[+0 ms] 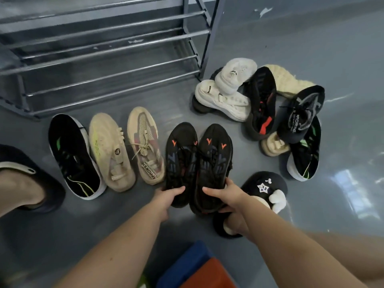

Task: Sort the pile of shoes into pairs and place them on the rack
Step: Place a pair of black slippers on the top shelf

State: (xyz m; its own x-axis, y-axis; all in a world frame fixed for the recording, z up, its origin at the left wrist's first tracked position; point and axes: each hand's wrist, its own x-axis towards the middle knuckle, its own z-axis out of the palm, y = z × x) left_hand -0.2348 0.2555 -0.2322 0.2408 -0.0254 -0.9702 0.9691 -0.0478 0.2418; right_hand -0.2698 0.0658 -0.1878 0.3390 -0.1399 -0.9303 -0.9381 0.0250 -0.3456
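Blue-and-red object (199, 269) cropped, perhaps a stool, rack (104, 48) blurred

Shoe pile (264, 104) right of rack (104, 50)

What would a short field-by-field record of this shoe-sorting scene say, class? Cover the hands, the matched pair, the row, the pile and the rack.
left hand: grips the heel of the left black shoe
right hand: grips the heel of the right black shoe
matched pair: both black with orange marks, side by side
row on floor: black-and-green shoe, two beige shoes
pile: white, black and cream shoes, overlapping
rack: no shoes on the bars in view
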